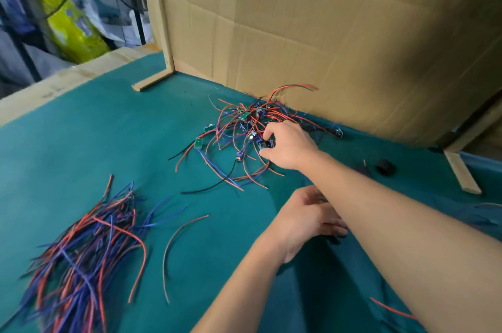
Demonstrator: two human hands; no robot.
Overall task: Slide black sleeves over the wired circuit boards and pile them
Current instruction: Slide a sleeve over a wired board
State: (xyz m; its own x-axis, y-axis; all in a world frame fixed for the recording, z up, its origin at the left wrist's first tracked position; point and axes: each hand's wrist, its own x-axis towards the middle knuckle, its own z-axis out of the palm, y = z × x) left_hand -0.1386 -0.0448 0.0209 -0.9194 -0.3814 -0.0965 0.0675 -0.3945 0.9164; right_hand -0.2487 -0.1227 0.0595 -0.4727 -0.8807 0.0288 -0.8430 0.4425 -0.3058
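Right hand (pixel 288 146), the nearer one, reaches across into the tangle of wired boards (pixel 244 131) at the far worktop (pixel 108 142), grip pinching a small dark piece; left hand (pixel 309 217) lies slack near.

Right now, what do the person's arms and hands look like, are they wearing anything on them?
Both are bare. The right hand and left hand carry no gloves, and no rings, watch or wrist strap show. The forearms are uncovered for as far as the frame reaches, with no sleeve edge in view. Nothing is marked or taped on them.
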